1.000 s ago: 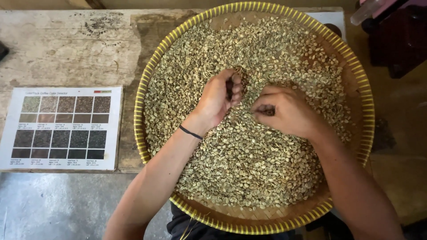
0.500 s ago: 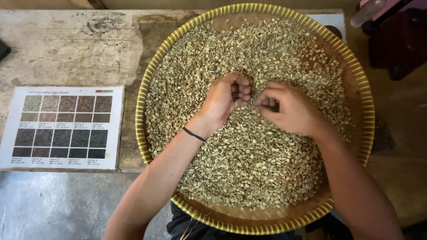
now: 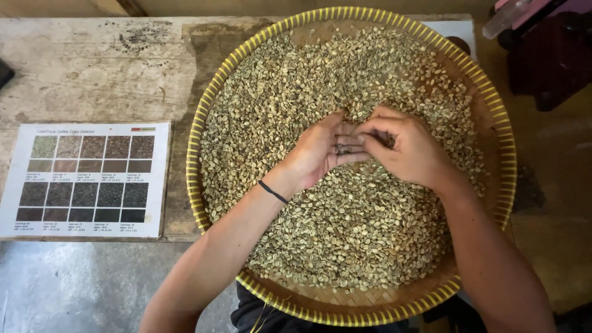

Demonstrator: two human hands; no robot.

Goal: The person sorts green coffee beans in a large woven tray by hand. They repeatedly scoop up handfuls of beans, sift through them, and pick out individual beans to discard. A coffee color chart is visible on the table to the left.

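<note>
I see my left hand [image 3: 324,151] cupped palm-up, holding a few dark beans; my right hand [image 3: 410,151] pinches at them; both rest on pale green beans [image 3: 345,228] filling the woven tray [image 3: 196,185]; colour chart [image 3: 86,179] at nine o'clock.

Worktop [image 3: 92,68]: worn pale wood, stained and scuffed, with a dark blotch near the top edge. A round woven tray [image 3: 196,185] with a yellow rim sits on the right part of it, its near rim overhanging the front edge; it is full of pale green beans [image 3: 345,228]. Left of the tray, just beside its rim, a colour chart [image 3: 86,179] lies flat: a white sheet with a grid of bean swatches, light to dark. A white sheet [image 3: 453,31] sticks out from under the tray's far right rim. A dark object [image 3: 5,73] is cut off at the left edge. Grey floor [image 3: 80,290] below the front edge.
</note>
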